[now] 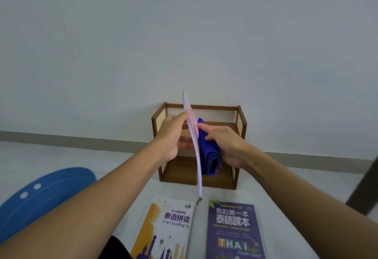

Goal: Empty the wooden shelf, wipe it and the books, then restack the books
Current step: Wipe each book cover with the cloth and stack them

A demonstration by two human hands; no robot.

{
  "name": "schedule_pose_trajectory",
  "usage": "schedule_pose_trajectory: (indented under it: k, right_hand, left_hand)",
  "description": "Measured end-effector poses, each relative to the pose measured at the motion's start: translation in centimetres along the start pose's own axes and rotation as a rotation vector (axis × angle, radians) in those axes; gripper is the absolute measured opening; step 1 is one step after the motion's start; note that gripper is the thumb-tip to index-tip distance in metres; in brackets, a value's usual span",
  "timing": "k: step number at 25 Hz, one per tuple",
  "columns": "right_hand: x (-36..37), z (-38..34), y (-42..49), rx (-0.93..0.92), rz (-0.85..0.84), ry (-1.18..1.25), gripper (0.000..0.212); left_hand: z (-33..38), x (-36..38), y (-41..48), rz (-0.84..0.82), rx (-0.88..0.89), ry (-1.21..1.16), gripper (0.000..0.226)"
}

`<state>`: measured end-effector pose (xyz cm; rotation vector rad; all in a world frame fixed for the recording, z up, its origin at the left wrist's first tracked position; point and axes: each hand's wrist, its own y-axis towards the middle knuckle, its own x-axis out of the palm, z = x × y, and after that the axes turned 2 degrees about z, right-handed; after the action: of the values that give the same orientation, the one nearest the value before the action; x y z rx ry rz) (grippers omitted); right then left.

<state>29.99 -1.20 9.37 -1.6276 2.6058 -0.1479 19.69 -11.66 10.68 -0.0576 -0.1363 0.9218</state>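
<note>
Both arms reach forward; left grip (173, 136) holds book (196, 152), right grip (227, 146) clutches cloth (208, 157).

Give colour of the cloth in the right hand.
Deep blue, verging on purple; the cloth shows best in the head view.

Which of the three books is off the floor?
The thin lilac book, held edge-on by the left hand; the white-and-yellow book and purple book lie flat.

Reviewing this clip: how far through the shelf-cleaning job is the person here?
Done: the brown wooden shelf stands empty. In hand: the left hand holds a thin lilac book edge-on while the right hand holds a blue cloth against it. Left: the white-and-yellow book and the purple book lie on the floor, not restacked. Whether the shelf was wiped is unclear.
</note>
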Motion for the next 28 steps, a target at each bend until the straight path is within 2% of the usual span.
schedule_pose_trajectory:
  k: [2,5,7,10,13,15,17,19,22,25,28]
  right_hand:
    - [0.0,0.2,-0.2,0.065,0.029,0.227,0.028]
    - [-0.4,0.7,-0.5,0.126,0.022,0.206,0.039]
    - [-0.6,1.1,-0.4,0.159,0.058,0.164,0.032]
    - [-1.1,1.6,-0.1,0.197,0.167,0.057,0.016]
    - [-1.9,1.6,0.4,0.22,0.225,0.014,0.019]
    - [-2.9,1.4,0.9,0.226,0.249,0.031,0.027]
    - [-4.2,1.3,0.9,0.24,0.264,0.066,0.033]
    - [-5.6,1.6,1.1,0.268,0.285,0.043,0.033]
    - [-8.2,3.5,1.2,0.343,0.347,-0.045,0.027]
    - [-11.1,7.5,1.9,0.433,0.402,-0.233,0.024]
    - [-13.4,13.6,1.9,0.571,0.385,-0.473,0.022]
  left_hand:
    - [-0.1,0.4,-0.8,-0.051,-0.069,0.022,0.054]
    - [-1.0,0.6,-0.8,-0.103,-0.173,0.05,0.072]
    - [-1.6,0.8,-0.5,-0.144,-0.233,0.052,0.073]
    - [-2.4,0.5,0.6,-0.195,-0.293,0.134,0.063]
    - [-3.2,-0.4,2.4,-0.073,-0.279,0.424,0.034]
    - [-4.3,-1.4,3.6,-0.059,-0.354,0.57,0.047]
    - [-5.4,-1.5,4.8,-0.163,-0.486,0.535,0.057]
    - [-6.3,-1.2,5.7,-0.217,-0.528,0.506,0.048]
    - [-9.5,0.1,6.6,-0.206,-0.569,0.451,0.036]
    - [-14.9,2.0,6.9,-0.157,-0.593,0.38,0.024]
    - [-20.5,3.4,6.8,-0.144,-0.581,0.441,0.016]
